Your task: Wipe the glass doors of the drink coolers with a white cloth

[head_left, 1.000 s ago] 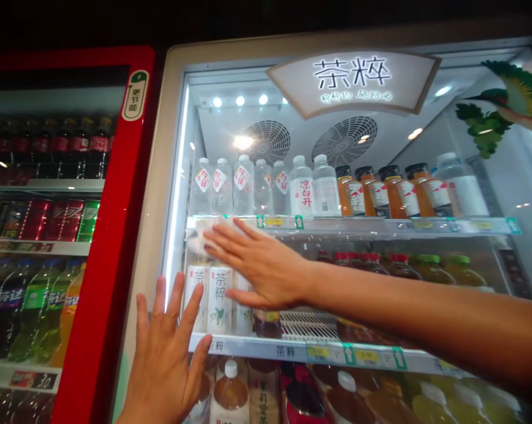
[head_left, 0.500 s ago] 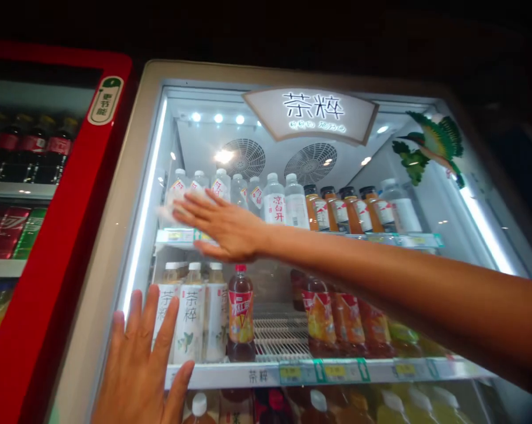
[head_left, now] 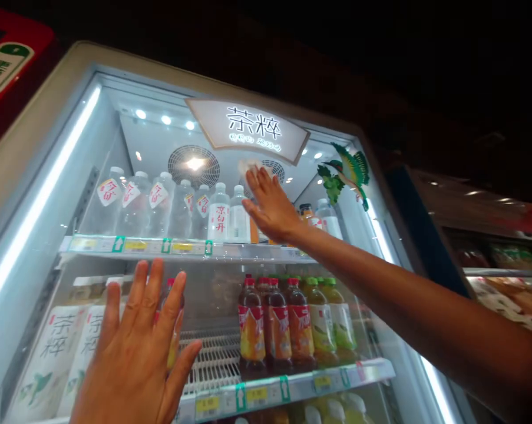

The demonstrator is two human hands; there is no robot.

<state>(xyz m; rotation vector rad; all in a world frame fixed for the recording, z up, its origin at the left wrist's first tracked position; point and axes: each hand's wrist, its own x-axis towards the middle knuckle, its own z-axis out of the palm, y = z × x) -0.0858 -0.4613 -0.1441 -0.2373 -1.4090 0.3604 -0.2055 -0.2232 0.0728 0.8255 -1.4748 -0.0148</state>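
My right hand (head_left: 272,206) lies flat with its fingers stretched out over a pale, thin wiping cloth (head_left: 249,168), which it presses against the glass door of a lit drinks fridge (head_left: 212,294). Only the cloth's edge shows beyond my fingertips, just below the fan-shaped sign (head_left: 252,126). Lower left, my left hand (head_left: 131,347) is spread open at the glass, holding nothing. It is in front of white-labelled bottles (head_left: 49,347) and partly hides a red-capped one. Whether its palm touches the glass is hard to tell.
Behind the glass, clear water bottles (head_left: 159,203) line the upper shelf, and red-labelled bottles (head_left: 277,324) stand below. A bird sticker (head_left: 352,171) marks the upper right. A red fridge (head_left: 9,59) adjoins on the left; a shelved display (head_left: 508,259) is at right.
My right hand and the cloth have moved right across the glass, from the upper-left water bottles to below the sign. My view has shifted right; my left hand stays spread.
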